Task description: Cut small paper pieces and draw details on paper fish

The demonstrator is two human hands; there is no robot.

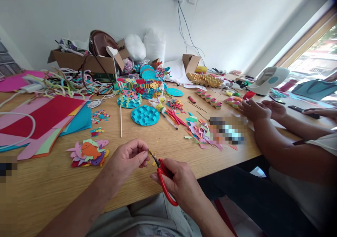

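Wood tabletop [52, 179], near edge: R. hand [180, 179] is curled approx. half closed around the handles of red-handled scissors; L. hand [130, 156], opp., is drawn in, thumb against fingertips, any item pinched there too small to ID. Scissors [161, 181] lie betw. the hands, blades angled up-left, tips at L. fingertips. Yellow scraps [154, 163], v. small, lie just beside the blades.

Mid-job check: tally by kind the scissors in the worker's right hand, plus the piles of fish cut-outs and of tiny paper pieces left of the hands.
Red-handled scissors: 1
Pile of fish cut-outs: 1
Piles of tiny paper pieces: 2
Total: 4
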